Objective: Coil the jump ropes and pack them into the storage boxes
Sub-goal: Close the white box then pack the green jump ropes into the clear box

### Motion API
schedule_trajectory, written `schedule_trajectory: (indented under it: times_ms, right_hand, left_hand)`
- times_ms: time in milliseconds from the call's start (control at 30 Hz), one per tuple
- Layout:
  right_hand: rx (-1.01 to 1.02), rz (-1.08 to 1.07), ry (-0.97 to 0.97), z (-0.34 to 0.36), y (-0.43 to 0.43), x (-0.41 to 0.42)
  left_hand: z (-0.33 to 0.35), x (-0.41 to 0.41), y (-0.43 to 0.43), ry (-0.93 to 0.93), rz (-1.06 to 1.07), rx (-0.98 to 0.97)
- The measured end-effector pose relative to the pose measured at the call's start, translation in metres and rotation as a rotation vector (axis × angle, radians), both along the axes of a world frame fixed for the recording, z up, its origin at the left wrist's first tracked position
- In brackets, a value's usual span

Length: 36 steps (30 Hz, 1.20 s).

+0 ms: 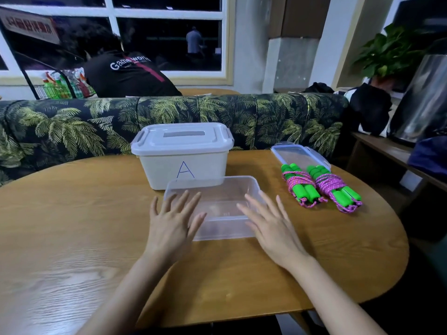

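Nearest me, both arms reach out over the wooden bench. The left hand and the right hand are spread flat, their fingers straight and apart, gripping nothing. They sit over the two near corners of the clear box, which lies open and, as far as I can see, empty. From here I cannot tell whether the palms touch its rim or hang just above it.

To the right of that box, apart from it, two jump ropes lie side by side on the bench. Both the left bundle and the right bundle are already wound tight round their green handles. Just beyond them lies the clear lid. Behind the clear box stands the white box marked A, its lid on. Further back runs a palm-print sofa.

The coiling looks finished, so I'd say this is the start of packing. The next move would call for the right hand to reach across to the nearer bundle and take it round the middle so the wraps don't slip. It would then lay it lengthwise in the clear box, leaving room for the second.
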State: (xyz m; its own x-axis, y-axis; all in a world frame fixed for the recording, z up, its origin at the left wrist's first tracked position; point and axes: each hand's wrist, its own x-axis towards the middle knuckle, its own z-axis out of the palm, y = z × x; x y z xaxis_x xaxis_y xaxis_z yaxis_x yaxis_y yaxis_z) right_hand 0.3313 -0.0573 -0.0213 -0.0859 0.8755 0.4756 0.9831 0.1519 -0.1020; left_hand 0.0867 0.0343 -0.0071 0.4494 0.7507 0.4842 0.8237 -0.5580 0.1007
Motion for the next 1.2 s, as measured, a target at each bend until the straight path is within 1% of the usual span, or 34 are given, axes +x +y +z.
schedule_trajectory:
  times_ms: [67,133,167,233,300,367,400,467,533,600,667,733,867,933,1000,1067,1100,1133,1167,1200]
  right_hand:
    - [-0.033,-0.063,0.049,0.001,0.008,0.014]
    - [-0.064,-0.052,0.095,0.002,0.014,0.027]
    - [-0.057,-0.031,0.11,0.002,0.016,0.033]
    - [0.03,-0.043,0.178,0.004,0.016,0.044]
    - [0.142,-0.183,0.331,0.006,0.02,0.059]
    - [0.155,-0.385,0.424,0.008,0.029,0.074]
    - [0.1,-0.493,0.415,0.008,0.034,0.081]
    - [-0.085,-0.683,0.333,0.008,0.044,0.092]
    - [-0.232,-0.802,0.234,0.01,0.054,0.097]
    - [-0.278,-0.867,0.155,0.012,0.061,0.101]
    - [-0.238,-0.884,0.166,0.013,0.066,0.103]
    - [-0.193,-0.864,0.261,0.01,0.067,0.104]
    - [-0.183,-0.758,0.463,0.005,0.066,0.114]
    - [-0.101,-0.648,0.704,0.008,0.066,0.117]
    - [0.024,-0.524,0.965,0.018,0.064,0.113]
    - [0.132,-0.374,1.138,0.038,0.06,0.104]
    - [0.145,-0.27,1.191,0.051,0.057,0.097]
    - [0.114,-0.148,1.221,0.065,0.055,0.089]
    - [0.037,-0.021,1.22,0.077,0.053,0.08]
    - [-0.075,0.084,1.179,0.086,0.054,0.071]
  left_hand:
    - [0.002,0.015,-0.003,-0.008,-0.013,-0.011]
    - [0.003,0.028,-0.003,-0.029,-0.005,-0.023]
    - [0.003,0.033,-0.001,-0.034,0.006,-0.033]
    - [0.002,0.037,0.001,-0.035,0.017,-0.032]
    - [0.001,0.038,0.003,-0.039,0.017,-0.027]
    - [0.001,0.038,0.004,-0.055,0.008,-0.017]
    - [0.001,0.037,0.004,-0.06,0.0,-0.016]
    - [0.001,0.036,0.004,-0.07,-0.018,-0.017]
    - [0.001,0.031,0.003,-0.076,-0.038,-0.023]
    - [0.0,0.026,0.001,-0.066,-0.058,-0.023]
    - [-0.001,0.022,-0.003,-0.05,-0.065,-0.018]
    - [0.0,0.018,-0.005,-0.046,-0.063,-0.014]
    - [0.003,0.015,-0.005,-0.08,-0.084,-0.037]
    - [0.005,0.013,-0.004,-0.082,-0.091,-0.086]
    - [0.006,0.01,0.0,-0.127,-0.113,-0.146]
    - [0.01,0.008,0.004,-0.257,-0.153,-0.224]
    - [0.012,0.006,0.007,-0.335,-0.171,-0.243]
    - [0.014,0.004,0.011,-0.403,-0.179,-0.245]
    - [0.016,0.003,0.015,-0.458,-0.173,-0.244]
    - [0.018,0.001,0.021,-0.5,-0.16,-0.252]
